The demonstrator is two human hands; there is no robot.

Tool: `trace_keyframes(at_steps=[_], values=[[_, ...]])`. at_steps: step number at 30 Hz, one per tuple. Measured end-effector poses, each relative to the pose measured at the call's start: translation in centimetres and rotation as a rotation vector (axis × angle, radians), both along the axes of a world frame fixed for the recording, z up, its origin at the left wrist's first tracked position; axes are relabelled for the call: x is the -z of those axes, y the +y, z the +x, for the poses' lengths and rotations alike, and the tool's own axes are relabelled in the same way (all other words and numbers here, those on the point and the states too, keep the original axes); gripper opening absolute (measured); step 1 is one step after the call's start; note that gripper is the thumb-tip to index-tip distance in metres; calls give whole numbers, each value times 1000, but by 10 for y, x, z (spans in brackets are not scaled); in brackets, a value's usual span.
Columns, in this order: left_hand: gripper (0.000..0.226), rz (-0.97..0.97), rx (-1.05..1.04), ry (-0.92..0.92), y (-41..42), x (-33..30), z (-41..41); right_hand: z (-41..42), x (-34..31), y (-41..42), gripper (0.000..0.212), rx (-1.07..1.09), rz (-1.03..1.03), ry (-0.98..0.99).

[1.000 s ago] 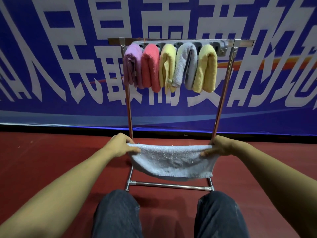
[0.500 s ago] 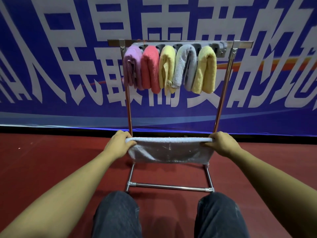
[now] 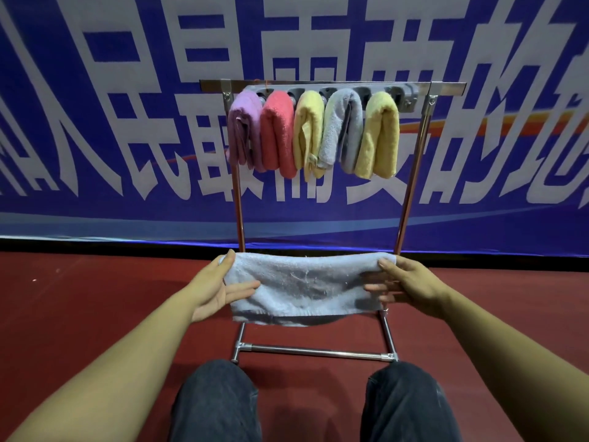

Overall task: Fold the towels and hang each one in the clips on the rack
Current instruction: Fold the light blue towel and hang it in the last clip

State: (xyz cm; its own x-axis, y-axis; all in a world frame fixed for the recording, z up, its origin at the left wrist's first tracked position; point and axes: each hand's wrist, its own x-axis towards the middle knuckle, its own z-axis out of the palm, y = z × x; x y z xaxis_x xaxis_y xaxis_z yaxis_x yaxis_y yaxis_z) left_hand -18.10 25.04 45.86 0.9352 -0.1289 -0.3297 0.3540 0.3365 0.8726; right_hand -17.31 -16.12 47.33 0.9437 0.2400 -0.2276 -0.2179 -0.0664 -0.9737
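A light blue towel point(image 3: 302, 285) hangs folded in half between my hands, in front of the metal rack point(image 3: 414, 173). My left hand point(image 3: 216, 285) pinches its left end, thumb over the top fold and fingers straight across the front. My right hand point(image 3: 411, 285) pinches the right end the same way. Several folded towels hang from the grey clip strip point(image 3: 409, 94) under the rack's top bar: purple point(image 3: 245, 129), pink point(image 3: 277, 132), yellow point(image 3: 307, 132), grey point(image 3: 342, 129) and another yellow point(image 3: 379, 135). The strip's right end shows bare beside the last yellow towel.
The rack stands on a red floor point(image 3: 79, 298) before a blue banner point(image 3: 95, 122) with white characters. Its base crossbar point(image 3: 318, 352) lies just ahead of my knees point(image 3: 216, 400).
The towel was stretched taut between my fists; now it hangs doubled over with its lower edges down. Both hands have turned inward, fingers laid across the towel's front.
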Motion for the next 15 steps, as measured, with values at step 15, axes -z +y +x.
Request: trace_keyframes(at_steps=[15], values=[[37, 80, -157, -69, -15, -3, 4, 7, 14, 17, 23, 287, 161, -30]])
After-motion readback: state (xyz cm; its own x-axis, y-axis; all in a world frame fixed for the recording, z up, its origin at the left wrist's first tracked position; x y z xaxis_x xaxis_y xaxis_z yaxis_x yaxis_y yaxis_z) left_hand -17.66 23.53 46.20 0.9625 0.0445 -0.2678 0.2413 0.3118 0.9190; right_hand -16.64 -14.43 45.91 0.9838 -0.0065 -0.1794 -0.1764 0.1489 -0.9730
